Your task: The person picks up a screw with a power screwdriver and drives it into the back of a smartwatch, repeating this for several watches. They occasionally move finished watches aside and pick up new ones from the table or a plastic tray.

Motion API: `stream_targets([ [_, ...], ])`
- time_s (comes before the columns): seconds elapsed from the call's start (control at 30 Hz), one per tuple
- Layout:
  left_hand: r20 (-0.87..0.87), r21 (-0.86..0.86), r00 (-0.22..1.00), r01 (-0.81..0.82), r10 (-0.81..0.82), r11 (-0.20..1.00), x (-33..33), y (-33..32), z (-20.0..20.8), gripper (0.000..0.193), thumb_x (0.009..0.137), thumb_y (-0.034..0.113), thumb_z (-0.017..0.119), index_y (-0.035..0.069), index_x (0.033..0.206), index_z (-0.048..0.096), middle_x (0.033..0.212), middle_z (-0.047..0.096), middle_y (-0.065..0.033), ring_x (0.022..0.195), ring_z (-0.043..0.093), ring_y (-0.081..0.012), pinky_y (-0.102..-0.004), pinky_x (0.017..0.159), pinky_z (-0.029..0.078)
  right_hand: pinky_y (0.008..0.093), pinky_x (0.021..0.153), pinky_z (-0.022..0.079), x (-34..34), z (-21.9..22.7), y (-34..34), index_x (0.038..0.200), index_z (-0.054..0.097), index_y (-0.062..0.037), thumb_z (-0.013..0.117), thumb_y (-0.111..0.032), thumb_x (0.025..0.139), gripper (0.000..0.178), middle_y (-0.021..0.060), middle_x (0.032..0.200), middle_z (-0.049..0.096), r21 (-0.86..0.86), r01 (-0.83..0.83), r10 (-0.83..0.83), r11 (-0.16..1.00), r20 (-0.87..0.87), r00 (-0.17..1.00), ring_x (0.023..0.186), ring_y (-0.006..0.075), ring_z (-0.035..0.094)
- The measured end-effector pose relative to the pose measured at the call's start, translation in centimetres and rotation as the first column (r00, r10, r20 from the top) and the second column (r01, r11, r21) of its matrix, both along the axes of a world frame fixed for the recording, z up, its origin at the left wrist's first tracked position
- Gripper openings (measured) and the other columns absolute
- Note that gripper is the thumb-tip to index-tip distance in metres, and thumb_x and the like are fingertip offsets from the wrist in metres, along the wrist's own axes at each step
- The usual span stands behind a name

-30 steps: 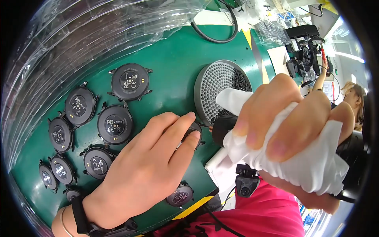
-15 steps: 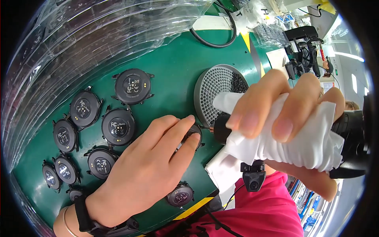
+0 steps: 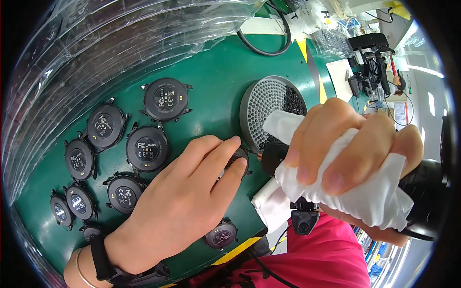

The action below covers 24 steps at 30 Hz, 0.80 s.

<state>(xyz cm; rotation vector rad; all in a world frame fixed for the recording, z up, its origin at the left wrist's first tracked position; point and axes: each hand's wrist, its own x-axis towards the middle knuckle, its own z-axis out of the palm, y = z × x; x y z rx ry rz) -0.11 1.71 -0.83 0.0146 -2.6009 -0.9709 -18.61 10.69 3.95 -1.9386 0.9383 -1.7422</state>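
Black watch cases (image 3: 148, 148) lie toward the left edge of the bench (image 3: 211, 96), the left hand (image 3: 185, 204) clasps another case (image 3: 238, 154) near a grey dish (image 3: 246, 117), and the right hand (image 3: 355, 149) grips a black tool (image 3: 272, 157) through white cloth (image 3: 345, 204).

Since half a second ago, the right hand (image 3: 362, 154) has curled its fingers lower over the white cloth (image 3: 357, 204).

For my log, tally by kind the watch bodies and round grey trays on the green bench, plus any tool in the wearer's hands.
Watch bodies: 10, one of them at the fingertips of the left hand
Round grey tray: 1
Black tool, in the right hand: 1
Total: 12
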Motion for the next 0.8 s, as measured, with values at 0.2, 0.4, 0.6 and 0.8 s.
stream_targets([
  [0.2, 0.001, -0.004, 1.0, 0.001, -0.001, 1.0, -0.1, 0.0, -0.1, 0.043, 0.073, -0.004, 0.071, -0.003, 0.115, 0.065, 0.129, 0.059, -0.0173, 0.111, 0.057, -0.0367, -0.0434, 0.091, 0.053, 0.0359, 0.058, 0.053, -0.4, 0.1, -0.6, 0.131, 0.041, 0.002, 0.06, -0.066, 0.093, 0.08, 0.0089, 0.105, 0.06, -0.024, -0.007, 0.007, 1.0, -0.016, 1.0, 0.073, 0.0247, 0.059],
  [0.4, 0.054, 0.022, 0.999, 0.003, -0.004, 1.0, -0.2, -0.1, 0.0, 0.044, 0.073, -0.003, 0.073, 0.001, 0.116, 0.065, 0.131, 0.058, -0.0159, 0.112, 0.057, -0.0366, -0.0433, 0.092, 0.052, 0.0355, 0.057, 0.052, -3.0, 0.3, 1.1, 0.127, 0.044, 0.0009, 0.055, -0.079, 0.086, 0.091, 0.0099, 0.102, 0.058, -0.054, -0.036, 0.044, 0.998, 0.154, 0.987, 0.072, 0.0234, 0.057],
  [0.6, 0.078, 0.033, 0.997, 0.008, -0.01, 0.999, -0.3, -0.2, 0.2, 0.043, 0.074, -0.002, 0.074, 0.002, 0.116, 0.064, 0.134, 0.056, -0.0162, 0.113, 0.056, -0.0371, -0.0446, 0.094, 0.051, 0.0352, 0.054, 0.053, -4.2, -0.2, 0.4, 0.122, 0.046, -0.0006, 0.051, -0.091, 0.077, 0.101, 0.011, 0.1, 0.057, -0.062, -0.009, 0.021, 0.998, 0.192, 0.981, 0.07, 0.0238, 0.056],
  [0.8, 0.103, 0.016, 0.995, 0.017, -0.019, 1.0, 0.0, -0.3, 0.3, 0.044, 0.074, -0.002, 0.074, 0.001, 0.116, 0.061, 0.141, 0.052, -0.0172, 0.118, 0.054, -0.0376, -0.0453, 0.097, 0.049, 0.0341, 0.055, 0.053, -3.6, 0.4, 1.1, 0.126, 0.047, -0.003, 0.049, -0.092, 0.077, 0.101, 0.0112, 0.1, 0.058, 0.043, 0.111, -0.111, 0.993, -0.001, 0.994, 0.07, 0.0245, 0.057],
])
